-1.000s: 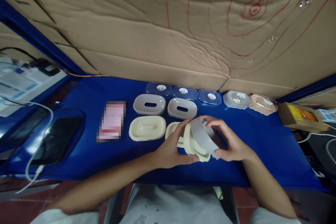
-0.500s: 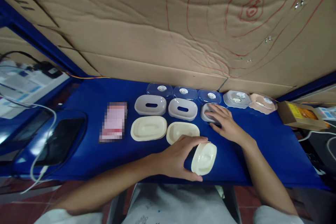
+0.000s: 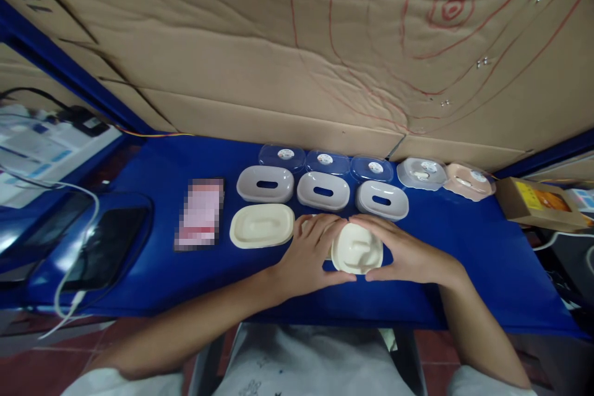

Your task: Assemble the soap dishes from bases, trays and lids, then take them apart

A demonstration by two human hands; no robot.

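Note:
Between both hands is a cream oval soap-dish tray [image 3: 357,249] with a raised ridge, held just above the table. My left hand [image 3: 307,250] grips its left side, thumb at the near edge. Fingers of my right hand [image 3: 408,250] curve round its right side. A second cream tray [image 3: 262,225] lies flat to the left; another beside it is mostly hidden by my left hand. Behind them stand a left grey slotted dish [image 3: 264,185], a middle grey slotted dish [image 3: 323,192] and a right grey slotted dish [image 3: 382,200].
Clear plastic lids [image 3: 327,163] line the cardboard wall [image 3: 232,74]. To their right are a lidded grey soap box [image 3: 421,174] and a lidded pink one [image 3: 468,182]. A blurred-out phone [image 3: 199,213], a dark phone with cable [image 3: 109,247] and a cardboard box [image 3: 541,204] flank the work area.
My right hand has left the right grey dish, now fully visible, and come to the cream tray. My left hand has moved the tray slightly away from me and turned it.

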